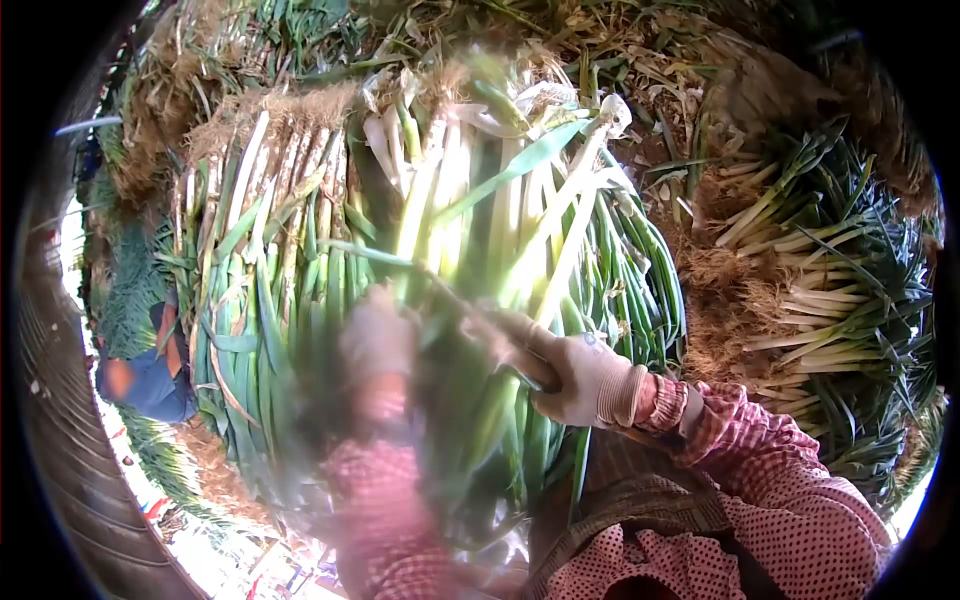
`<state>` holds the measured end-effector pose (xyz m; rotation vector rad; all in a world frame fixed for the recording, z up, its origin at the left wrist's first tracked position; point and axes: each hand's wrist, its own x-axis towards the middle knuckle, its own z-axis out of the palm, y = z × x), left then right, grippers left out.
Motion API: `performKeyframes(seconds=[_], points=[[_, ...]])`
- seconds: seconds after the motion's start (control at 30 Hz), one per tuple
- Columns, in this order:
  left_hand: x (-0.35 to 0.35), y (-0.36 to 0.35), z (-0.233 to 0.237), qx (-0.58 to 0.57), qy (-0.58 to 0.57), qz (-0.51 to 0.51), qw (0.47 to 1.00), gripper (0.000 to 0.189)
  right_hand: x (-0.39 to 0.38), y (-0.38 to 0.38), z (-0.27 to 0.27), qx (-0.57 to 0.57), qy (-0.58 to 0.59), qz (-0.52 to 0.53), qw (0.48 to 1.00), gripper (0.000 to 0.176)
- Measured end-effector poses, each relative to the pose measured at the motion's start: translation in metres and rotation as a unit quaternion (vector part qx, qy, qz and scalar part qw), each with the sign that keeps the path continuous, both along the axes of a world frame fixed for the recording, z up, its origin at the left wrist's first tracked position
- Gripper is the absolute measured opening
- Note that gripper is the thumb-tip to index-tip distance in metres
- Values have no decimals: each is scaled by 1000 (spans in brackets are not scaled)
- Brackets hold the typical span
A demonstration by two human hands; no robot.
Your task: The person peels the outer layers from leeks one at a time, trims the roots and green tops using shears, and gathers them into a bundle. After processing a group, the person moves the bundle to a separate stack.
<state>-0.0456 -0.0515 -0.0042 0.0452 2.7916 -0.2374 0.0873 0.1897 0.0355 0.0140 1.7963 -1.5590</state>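
My right hand (pixel 590 375), in a pale knitted glove, is closed round the brown handle of a sickle (pixel 490 330). Its thin shaft points up and left, ending in a narrow pale blade over the leeks; the blade is partly blurred. My left hand (pixel 378 335), gloved too, lies over the green leaves of the leeks (pixel 425 195) in the middle. Motion smears its fingers, so its grip does not show. White stalks point away from me, with roots at the far end and leaves near my body.
More leeks (pixel 265 200) with brown roots lie side by side at left. A further heap of leeks (pixel 820 300) stretches along the right. Dry leaf scraps (pixel 660 80) cover the ground behind. Another person's blue-clothed leg (pixel 150 385) shows at far left, near a ribbed dark wall (pixel 60 420).
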Motion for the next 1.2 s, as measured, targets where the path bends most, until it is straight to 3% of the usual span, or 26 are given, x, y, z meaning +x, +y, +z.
performKeyframes(seconds=[0.1,0.2,0.4,0.47,0.57,0.73,0.83,0.97,1.07,1.1,1.13,1.2], points=[[4,3,12,-18,53,-23,998,36,-22,5,-12,55,-15,-30,998,98],[4,0,5,-47,52,-32,997,39,-40,0,-36,69,60,-142,986,98],[6,-8,-10,-61,-26,-10,998,44,-48,-18,-118,59,118,-151,980,98],[14,-12,-18,-45,-46,1,998,46,-51,-8,-70,89,28,-64,994,98],[8,-9,-15,-17,-52,19,998,47,-75,-17,-70,121,17,-45,992,95],[-3,-33,-10,116,-130,32,984,32,-115,-20,-95,129,31,-96,986,89],[-7,-68,-33,219,-179,39,958,34,-84,-21,-95,112,62,-57,990,86],[-8,-91,-47,259,-234,55,935,34,-94,-24,-93,144,64,-63,985,81],[-13,-90,-35,301,-277,128,903,12,-138,-24,-94,144,-3,-92,985,73],[-12,-93,-37,313,-284,150,894,10,-141,-26,-99,126,45,-130,982,73],[-13,-97,-41,326,-290,170,884,9,-139,-29,-102,172,41,-87,980,75],[-16,-101,-40,372,-302,212,851,10,-119,-28,-96,145,48,-72,986,84]])
